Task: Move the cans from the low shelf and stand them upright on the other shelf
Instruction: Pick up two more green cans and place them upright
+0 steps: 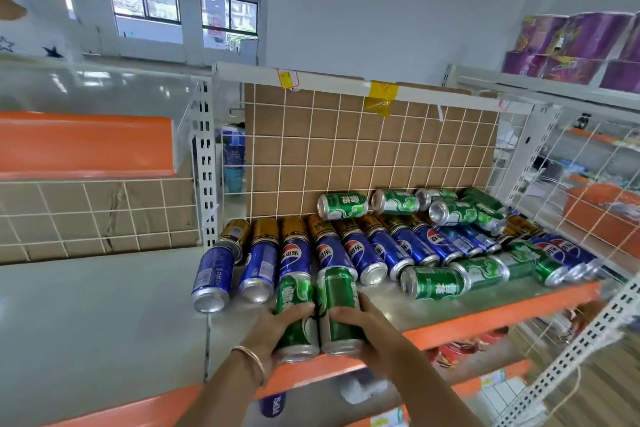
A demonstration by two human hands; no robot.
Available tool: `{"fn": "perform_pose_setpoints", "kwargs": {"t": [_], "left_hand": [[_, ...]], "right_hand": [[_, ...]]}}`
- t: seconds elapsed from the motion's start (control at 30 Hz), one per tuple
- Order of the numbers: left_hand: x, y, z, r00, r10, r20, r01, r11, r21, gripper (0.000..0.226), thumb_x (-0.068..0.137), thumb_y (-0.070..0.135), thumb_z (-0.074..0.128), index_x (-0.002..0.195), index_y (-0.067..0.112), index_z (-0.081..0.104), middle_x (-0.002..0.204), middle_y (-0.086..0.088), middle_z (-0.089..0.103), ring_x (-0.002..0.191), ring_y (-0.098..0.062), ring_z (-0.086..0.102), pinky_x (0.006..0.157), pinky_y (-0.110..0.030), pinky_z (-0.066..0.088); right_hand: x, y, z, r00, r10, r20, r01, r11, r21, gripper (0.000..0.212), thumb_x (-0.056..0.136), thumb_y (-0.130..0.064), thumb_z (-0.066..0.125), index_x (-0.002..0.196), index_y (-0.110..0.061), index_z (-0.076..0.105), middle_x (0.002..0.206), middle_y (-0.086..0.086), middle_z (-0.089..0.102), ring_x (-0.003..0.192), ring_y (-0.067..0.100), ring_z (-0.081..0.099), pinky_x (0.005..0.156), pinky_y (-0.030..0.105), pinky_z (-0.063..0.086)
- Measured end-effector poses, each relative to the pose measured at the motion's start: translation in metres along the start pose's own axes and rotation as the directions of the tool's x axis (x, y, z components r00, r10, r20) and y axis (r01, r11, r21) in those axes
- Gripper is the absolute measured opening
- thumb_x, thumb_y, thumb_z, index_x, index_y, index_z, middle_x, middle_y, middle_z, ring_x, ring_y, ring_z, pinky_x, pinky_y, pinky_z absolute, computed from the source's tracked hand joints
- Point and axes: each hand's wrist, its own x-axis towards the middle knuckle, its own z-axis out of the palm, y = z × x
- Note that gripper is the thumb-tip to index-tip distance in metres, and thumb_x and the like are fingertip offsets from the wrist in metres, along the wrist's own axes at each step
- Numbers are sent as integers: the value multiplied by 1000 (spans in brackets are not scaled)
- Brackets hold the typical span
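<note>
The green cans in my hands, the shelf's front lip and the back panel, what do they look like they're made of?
Green cans: thin metal, likely aluminium, with bare silvery ends and glossy print. Front lip: smooth orange strip, painted metal or plastic, can't tell. Back panel: matte brown cardboard, by its look, behind a white wire grid.

Glossy metal on every can here: the green cans (433, 282) shine, the blue cans (213, 274) flash bare silvery ends. The shelf (104, 322) is smooth pale metal with a glossy orange edge (485, 312). Behind, matt brown cardboard (363, 152) sits under white-coated wire mesh (588, 184). A polished metal bangle (251, 362) gleams on the left wrist.
</note>
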Motion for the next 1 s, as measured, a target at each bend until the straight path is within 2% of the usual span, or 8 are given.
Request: {"fn": "perform_pose_setpoints", "kwargs": {"t": [0.13,0.23,0.37,0.43,0.53,0.6,0.87,1.0], "left_hand": [[-11,5,-2,1000,29,-7,-29,998,-61,45,74,16,71,115,2,59,111,-27,66,106,-45,61,91,-50,51],[-24,7,-10,997,69,-44,-74,991,-114,45,74,14,68,115,-2,59,111,-29,65,98,-40,63,82,-44,55],[-46,2,-34,972,149,-184,-171,978,-116,40,77,7,66,114,-6,59,105,-30,66,79,-33,67,66,-36,58],[-60,1,-52,945,184,-272,-214,973,-88,49,68,9,71,112,-9,60,100,-31,66,72,-31,67,61,-33,57],[-87,3,-83,893,246,-377,-296,952,-81,62,51,16,74,107,-9,62,94,-30,67,65,-29,67,58,-32,57],[-108,7,-106,857,282,-432,-343,937,-68,69,41,22,76,103,-7,64,93,-30,67,65,-29,67,57,-32,57],[-212,28,-220,722,338,-604,-453,891,-42,76,38,25,78,104,-9,62,93,-28,67,75,-32,64,71,-39,55],[-271,38,-276,674,346,-653,-472,881,-21,48,44,17,75,87,-2,65,68,-16,69,52,-23,64,50,-26,54]], "right_hand": [[-2,-9,4,990,1,142,-2,1000,5,70,67,-2,77,127,-21,46,116,21,66,99,40,67,77,48,56],[1,-16,18,956,-2,292,24,997,-69,71,65,0,75,127,-20,46,112,19,68,98,36,68,75,42,57],[11,-7,53,941,-56,334,146,957,-250,75,63,-3,76,128,-29,46,113,12,69,102,28,67,87,42,55],[11,2,77,932,-102,349,231,907,-352,80,63,-4,78,130,-32,44,110,6,68,100,23,68,88,39,56],[10,17,122,898,-151,414,331,851,-408,77,67,4,74,130,-28,42,97,-1,67,85,11,68,69,23,56],[7,28,155,867,-172,468,376,841,-389,80,60,0,75,129,-23,43,100,6,66,87,17,68,72,30,57],[-13,75,305,820,-28,571,190,956,-226,65,60,-16,66,123,-21,53,104,17,68,85,30,67,73,40,56],[-26,107,383,763,71,642,123,960,-252,68,54,-18,70,121,-14,56,107,24,66,88,34,65,75,46,54]]}}
